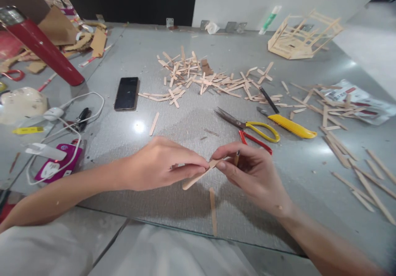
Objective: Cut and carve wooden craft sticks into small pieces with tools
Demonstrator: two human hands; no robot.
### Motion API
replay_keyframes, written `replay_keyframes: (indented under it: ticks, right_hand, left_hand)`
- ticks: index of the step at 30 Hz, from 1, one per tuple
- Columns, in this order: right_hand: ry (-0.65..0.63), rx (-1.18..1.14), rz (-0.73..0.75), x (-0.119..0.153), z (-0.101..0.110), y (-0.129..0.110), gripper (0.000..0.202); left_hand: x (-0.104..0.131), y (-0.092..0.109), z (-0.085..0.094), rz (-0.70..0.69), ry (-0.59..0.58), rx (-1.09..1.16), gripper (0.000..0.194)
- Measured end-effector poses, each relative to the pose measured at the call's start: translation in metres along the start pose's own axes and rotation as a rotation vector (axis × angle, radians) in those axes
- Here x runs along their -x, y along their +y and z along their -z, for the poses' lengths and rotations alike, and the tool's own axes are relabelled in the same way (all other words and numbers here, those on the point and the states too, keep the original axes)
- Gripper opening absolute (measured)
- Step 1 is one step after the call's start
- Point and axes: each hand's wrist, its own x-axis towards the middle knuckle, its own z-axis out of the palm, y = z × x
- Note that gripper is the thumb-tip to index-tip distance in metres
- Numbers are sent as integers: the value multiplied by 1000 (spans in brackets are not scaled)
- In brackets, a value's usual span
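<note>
Between my two hands a wooden craft stick (195, 179) is held above the table, slanting up to the right. My left hand (167, 163) pinches it near the middle with thumb and fingertips. The thumb and forefinger of my right hand (252, 171) grip its upper end. A thin, dark-tipped pencil-like piece (236, 158) also shows among the right fingers; its kind is unclear. Below the hands, a second craft stick (213, 212) lies by the table edge. Scissors (247, 127) with yellow and red handles rest just beyond my right hand.
A yellow utility knife (291, 126) lies right of the scissors. Craft stick pieces (192, 76) are heaped at the back, with longer strips (368, 185) at right. A stick frame model (303, 38) stands back right. Phone (126, 93), red cylinder (46, 49) and cabled purple box (58, 162) occupy the left.
</note>
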Motion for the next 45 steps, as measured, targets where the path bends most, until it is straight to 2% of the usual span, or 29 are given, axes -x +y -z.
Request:
replay_keyframes:
  ticks: [4,7,15,32,38,45]
  right_hand:
    - [-22,-11,-21,0,-2,2,14]
    - [-34,-27,-26,0,-4,4,13]
    - [-67,-83,-57,2,-4,10,14]
    - [-86,-92,-23,-3,-5,4,12]
    - [-92,-83,-17,-6,-5,3,10]
    - [-129,-46,-50,-3,3,1,18]
  left_hand:
    - [1,-2,-3,-84,37,-90,16]
    - [2,-2,-5,-94,26,-95,19]
    - [5,-3,-9,10,-47,-30,10]
    - [0,4,-10,190,-174,180,12]
    - [0,4,-12,242,-154,225,11]
    - [4,2,-10,205,-72,205,10]
